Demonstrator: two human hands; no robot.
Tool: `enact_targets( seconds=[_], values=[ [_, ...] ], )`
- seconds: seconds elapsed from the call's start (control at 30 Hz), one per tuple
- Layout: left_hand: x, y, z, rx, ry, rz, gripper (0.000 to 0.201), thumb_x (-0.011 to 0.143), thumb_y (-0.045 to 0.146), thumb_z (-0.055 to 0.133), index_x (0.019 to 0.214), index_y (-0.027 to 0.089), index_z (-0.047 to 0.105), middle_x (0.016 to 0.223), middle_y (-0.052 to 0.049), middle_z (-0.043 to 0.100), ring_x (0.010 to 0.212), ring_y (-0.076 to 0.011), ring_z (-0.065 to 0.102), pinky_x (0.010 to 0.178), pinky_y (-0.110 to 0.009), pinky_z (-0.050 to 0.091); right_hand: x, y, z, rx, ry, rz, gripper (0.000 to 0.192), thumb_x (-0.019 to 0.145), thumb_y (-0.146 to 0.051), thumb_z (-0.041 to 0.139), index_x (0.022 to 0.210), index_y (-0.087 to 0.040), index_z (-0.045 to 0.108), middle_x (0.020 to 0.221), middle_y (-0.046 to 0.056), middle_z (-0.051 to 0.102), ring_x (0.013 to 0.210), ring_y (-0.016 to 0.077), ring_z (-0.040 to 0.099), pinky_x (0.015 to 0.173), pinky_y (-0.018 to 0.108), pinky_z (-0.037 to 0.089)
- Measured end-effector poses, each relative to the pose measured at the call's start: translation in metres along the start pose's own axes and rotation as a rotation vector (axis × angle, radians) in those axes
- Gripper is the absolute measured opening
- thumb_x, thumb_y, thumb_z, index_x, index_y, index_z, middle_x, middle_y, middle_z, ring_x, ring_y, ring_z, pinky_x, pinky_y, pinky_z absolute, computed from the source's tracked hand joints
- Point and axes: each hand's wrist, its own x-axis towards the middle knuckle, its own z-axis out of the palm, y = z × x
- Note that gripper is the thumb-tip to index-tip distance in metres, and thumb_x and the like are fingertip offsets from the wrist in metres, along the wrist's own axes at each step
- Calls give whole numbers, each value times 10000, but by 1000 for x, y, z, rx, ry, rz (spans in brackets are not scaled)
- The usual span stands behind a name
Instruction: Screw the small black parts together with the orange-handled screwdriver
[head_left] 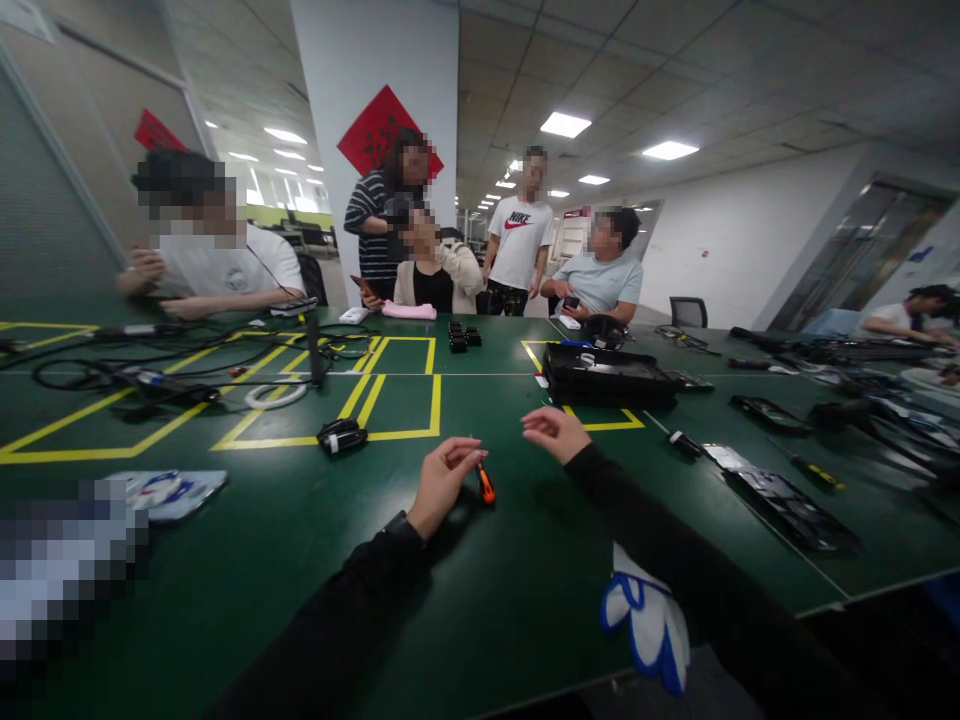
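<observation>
My left hand [444, 484] is closed in a pinch, holding a screwdriver by its thin shaft. The screwdriver's orange and black handle [486, 486] hangs below the fingertips, just above or touching the green table. To the right, my right hand [556, 434] is held in the air with fingers loosely curved, the thumb a little apart from them. Nothing shows in it. A black folded or bundled item [342, 437] lies left of my left hand. Beyond my right hand sits a black tray-like case [607, 376]. A white and blue glove [649, 622] lies near my right forearm.
Yellow tape outlines [437, 405] mark the green table [517, 610]. Cables [90, 370] and a white coil [275, 396] are at left. At right lie another screwdriver [817, 472], a black-handled tool [683, 444] and a flat black part [787, 510]. Several people are across the table.
</observation>
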Motion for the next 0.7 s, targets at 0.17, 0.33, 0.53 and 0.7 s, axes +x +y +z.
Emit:
enact_targets(
  seconds=[0.17,0.33,0.53,0.7],
  values=[
    [-6,0,4,-221,58,-42,290,636,272,676,872,155,554,736,-23,647,733,-137,610,710,-247,453,11,-52,79,167,-41,-143,196,714,-343,592,772,-162,642,744,31,632,649,135,590,627,258,486],
    [-2,-1,0,-455,176,-117,278,613,226,694,836,173,537,737,18,622,667,-74,586,675,-186,441,10,-51,84,351,-11,-75,234,700,-359,607,808,-156,652,772,43,654,680,150,618,654,267,511],
    [0,-5,0,-526,187,-141,303,600,204,700,845,171,526,750,20,601,677,-70,574,675,-188,435,2,-53,90,385,119,-100,193,672,-319,643,778,-159,664,798,55,640,705,148,611,667,258,515],
    [1,8,2,-217,213,-61,261,658,308,648,840,166,526,678,9,591,616,-95,555,635,-226,425,3,-50,92,351,204,-15,176,676,-327,631,708,-156,664,743,52,642,683,153,605,616,253,501]
  ],
)
